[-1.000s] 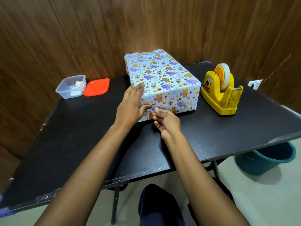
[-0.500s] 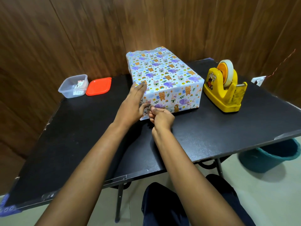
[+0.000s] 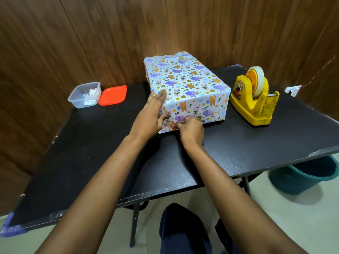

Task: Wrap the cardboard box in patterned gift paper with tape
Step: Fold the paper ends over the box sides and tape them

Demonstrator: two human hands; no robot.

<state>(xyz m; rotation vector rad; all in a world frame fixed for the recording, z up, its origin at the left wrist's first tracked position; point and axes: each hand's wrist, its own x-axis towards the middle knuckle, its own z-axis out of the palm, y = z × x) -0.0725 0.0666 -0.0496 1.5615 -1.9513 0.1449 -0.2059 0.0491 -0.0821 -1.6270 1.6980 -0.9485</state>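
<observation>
The box (image 3: 187, 83), wrapped in white gift paper with bears, elephants and rainbows, lies on the black table (image 3: 91, 153). My left hand (image 3: 150, 114) rests flat against the box's near left corner, fingers straight and reaching its top edge, thumb on the near face. My right hand (image 3: 191, 131) is at the bottom of the near face. Its fingers are curled and its thumb presses the paper low by the table. Anything under those fingertips is hidden. A yellow tape dispenser (image 3: 255, 99) with a roll of tape stands to the right of the box.
At the table's back left sit a clear plastic tub (image 3: 84, 95) and its orange lid (image 3: 112, 95). A teal bucket (image 3: 304, 175) stands on the floor under the right edge. Wooden walls close in behind. My knees show below the front edge.
My right hand has moved forward onto the box's lower near face and curled its fingers. My left hand has stayed flat on the near left corner.
</observation>
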